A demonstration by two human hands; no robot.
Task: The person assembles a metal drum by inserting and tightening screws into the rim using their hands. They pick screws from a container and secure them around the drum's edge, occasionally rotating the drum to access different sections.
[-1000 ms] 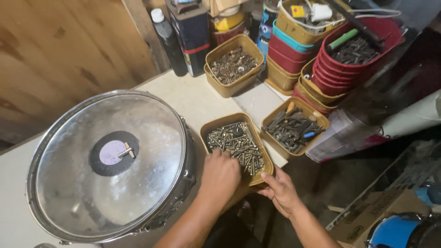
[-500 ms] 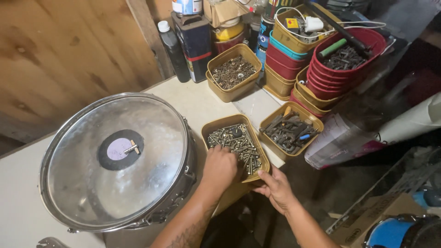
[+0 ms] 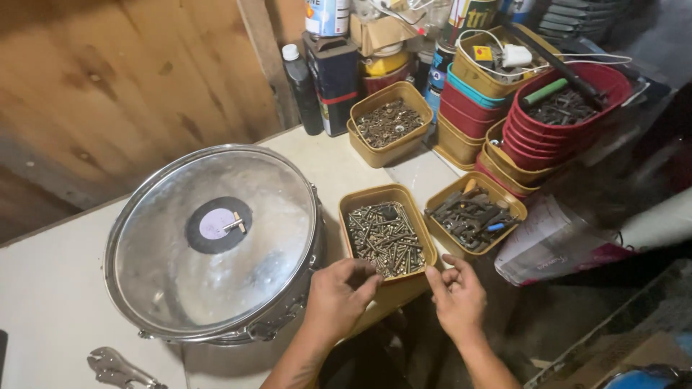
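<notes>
Both hands sit at the near end of the tub of screws, which stands at the desk edge just beside the drum. The left hand is curled at the tub's near rim, fingertips bunched as if pinching a screw, though I cannot tell whether anything is in its grip. The right hand hovers loosely open, holding nothing, by the tub's near right corner. It looks like sorting through for the right screw; the next move likely calls for a fine pinch, without tipping the overhanging tub.
</notes>
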